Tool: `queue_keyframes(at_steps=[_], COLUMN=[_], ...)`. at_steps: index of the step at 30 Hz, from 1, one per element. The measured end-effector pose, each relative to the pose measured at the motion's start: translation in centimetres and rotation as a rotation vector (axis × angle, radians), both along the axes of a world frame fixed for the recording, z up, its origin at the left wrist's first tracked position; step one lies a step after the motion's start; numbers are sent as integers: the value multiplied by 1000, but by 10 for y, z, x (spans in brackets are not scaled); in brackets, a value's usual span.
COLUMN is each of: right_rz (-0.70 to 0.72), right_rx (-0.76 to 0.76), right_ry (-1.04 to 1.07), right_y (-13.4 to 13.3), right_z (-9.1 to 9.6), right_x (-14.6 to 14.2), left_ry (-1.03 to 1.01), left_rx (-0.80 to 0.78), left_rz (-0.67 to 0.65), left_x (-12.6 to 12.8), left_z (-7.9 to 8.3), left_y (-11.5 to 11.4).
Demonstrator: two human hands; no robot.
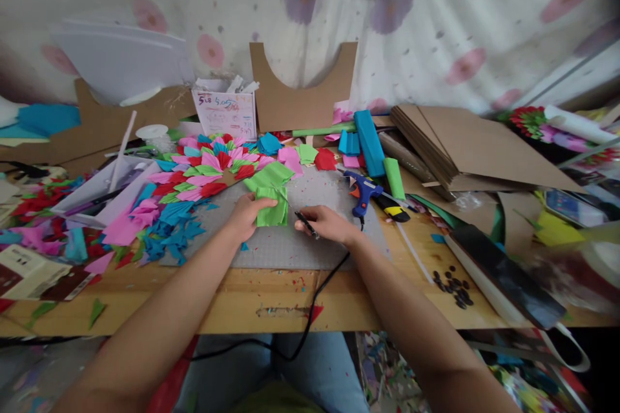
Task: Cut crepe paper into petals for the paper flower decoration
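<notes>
Folded green crepe paper [271, 197] is pinched between the thumb and fingers of my left hand [245, 216], over the grey cutting mat [334, 251]. My right hand [324, 224] is closed around dark-handled scissors [306, 222], just to the right of the green paper. Their blades are hard to make out against the paper. Behind my hands lie a pink paper piece [290, 160], a small green piece [307, 153] and a red piece [325, 159].
Many pleated paper petals [213, 168] cover the left side. A blue glue gun [361, 190] lies right of my hands, its black cable [334, 271] crossing the mat. Stacked cardboard [484, 148], a yellow-black cutter [392, 208] and dark buttons [455, 287] are farther right.
</notes>
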State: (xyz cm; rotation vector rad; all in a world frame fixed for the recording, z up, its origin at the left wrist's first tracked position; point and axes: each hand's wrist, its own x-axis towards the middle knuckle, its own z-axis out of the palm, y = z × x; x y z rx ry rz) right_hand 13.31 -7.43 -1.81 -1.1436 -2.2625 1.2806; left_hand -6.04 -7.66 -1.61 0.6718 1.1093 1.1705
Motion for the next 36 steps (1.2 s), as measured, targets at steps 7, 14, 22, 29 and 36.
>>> queue_keyframes(at_steps=[7,14,22,29,36], right_rz=[14,38,75,106,100], right_rx=[-99,-153,-155,-128,-92], right_ry=[107,159,102,168,112], right_y=[2,1,4,7,7], right_z=[-3,-4,-2,-11,-11], right_x=[2,6,1,4,11], left_ry=[-8,-26,-13,-28,-12], left_rx=[-22,-30,-31,-26,-53], left_rz=[-13,-41,-113,-118,-138], left_x=[-1,-1,-2,-3,-2], left_z=[0,2,-3,-7,-5], left_y=[1,-1,1,4,1])
